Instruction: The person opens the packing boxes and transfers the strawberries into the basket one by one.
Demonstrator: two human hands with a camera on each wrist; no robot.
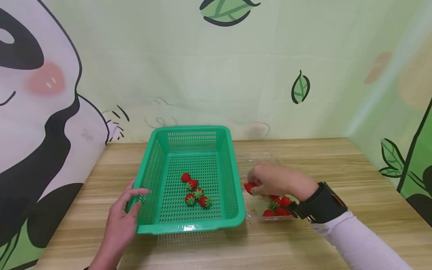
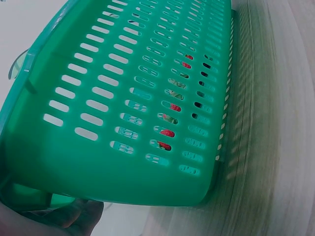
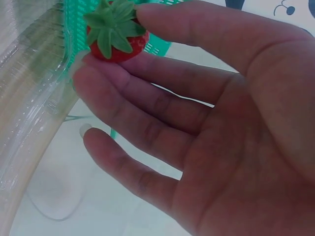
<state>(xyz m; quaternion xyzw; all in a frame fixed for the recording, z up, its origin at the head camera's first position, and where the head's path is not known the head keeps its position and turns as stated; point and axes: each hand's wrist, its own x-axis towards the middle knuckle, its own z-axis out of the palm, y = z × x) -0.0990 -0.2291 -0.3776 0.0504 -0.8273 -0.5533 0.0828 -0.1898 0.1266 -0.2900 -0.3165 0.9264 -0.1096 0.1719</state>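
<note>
My right hand (image 1: 275,180) pinches a strawberry (image 1: 249,188) between thumb and fingertips, beside the basket's right wall. In the right wrist view its green leafy cap (image 3: 114,27) faces the camera. Below that hand is a clear plastic box (image 1: 251,210) with several strawberries (image 1: 281,212) in its near right part, some hidden by the hand and wrist. My left hand (image 1: 122,217) grips the left rim of a green perforated basket (image 1: 190,227), thumb and index finger reaching over the rim. Several strawberries (image 1: 192,183) with green caps lie on the basket's floor, also glimpsed through its slots in the left wrist view.
Basket and box stand side by side on a wood-grain table (image 1: 337,168). Behind rises a pale green backdrop (image 1: 162,56) with printed leaves and a panda. A black band (image 1: 324,204) with a small device circles the right wrist.
</note>
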